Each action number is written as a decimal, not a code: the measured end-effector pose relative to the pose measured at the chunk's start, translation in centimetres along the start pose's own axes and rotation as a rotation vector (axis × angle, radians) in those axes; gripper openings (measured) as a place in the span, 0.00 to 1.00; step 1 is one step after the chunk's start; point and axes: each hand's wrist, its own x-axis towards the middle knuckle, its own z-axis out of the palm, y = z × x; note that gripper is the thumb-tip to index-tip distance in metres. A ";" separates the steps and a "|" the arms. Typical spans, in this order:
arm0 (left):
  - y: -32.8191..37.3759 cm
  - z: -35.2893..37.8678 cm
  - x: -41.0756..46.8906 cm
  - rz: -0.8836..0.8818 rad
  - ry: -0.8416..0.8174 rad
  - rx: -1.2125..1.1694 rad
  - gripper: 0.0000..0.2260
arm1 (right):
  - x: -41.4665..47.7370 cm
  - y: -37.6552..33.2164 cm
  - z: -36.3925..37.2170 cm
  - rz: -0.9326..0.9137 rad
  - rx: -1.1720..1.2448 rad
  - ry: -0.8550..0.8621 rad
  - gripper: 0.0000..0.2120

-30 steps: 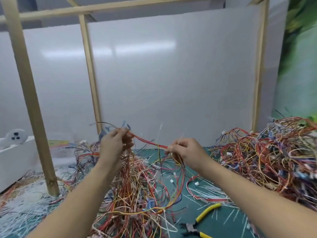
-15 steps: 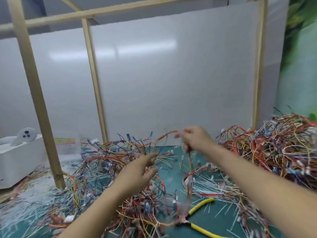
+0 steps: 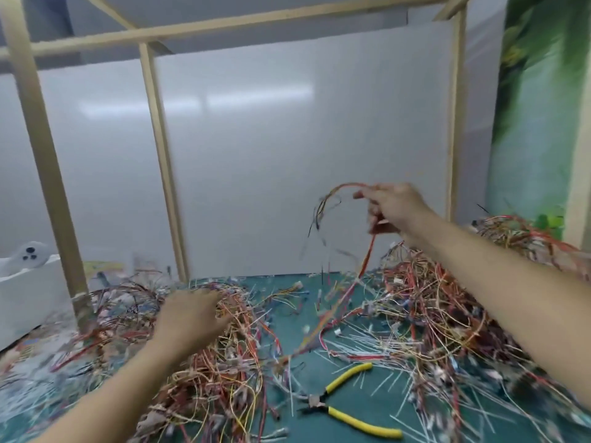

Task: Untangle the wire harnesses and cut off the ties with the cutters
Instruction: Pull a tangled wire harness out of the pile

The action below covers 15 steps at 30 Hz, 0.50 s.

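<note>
Both of my hands are out over the worktop, well apart from each other. My right hand (image 3: 395,207) is raised and pinches a thin harness of orange, red and yellow wires (image 3: 367,251) between thumb and curled fingers. One part of it arcs up and leftwards from my fingertips in a loop with loose dark ends dangling. The other part hangs down to the worktop, where it runs into the strands lying there. My left hand (image 3: 188,314) is low, on top of a tangled heap of multicoloured wire harnesses (image 3: 224,372) on the left side. It is blurred, so I cannot tell whether its fingers grip any strand or only rest there.

Between my forearms, the yellow-handled cutters (image 3: 319,402) lie flat on the dark green worktop (image 3: 275,282), handles spread apart, untouched. Cut-off white ties (image 3: 377,343) are scattered just beside and beyond them. A second, larger heap of red, orange and yellow wires (image 3: 447,302) is piled on the right, under and behind my right forearm.

A frame of pale wooden posts (image 3: 48,161) stands around the worktop, with a white panel (image 3: 287,148) behind it. At the far left sits a white box (image 3: 25,302), and a green patterned surface (image 3: 537,123) rises at the far right.
</note>
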 end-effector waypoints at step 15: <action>10.2 -3.3 -1.7 0.162 -0.190 -1.253 0.11 | -6.7 7.5 5.0 -0.438 -1.017 -0.529 0.28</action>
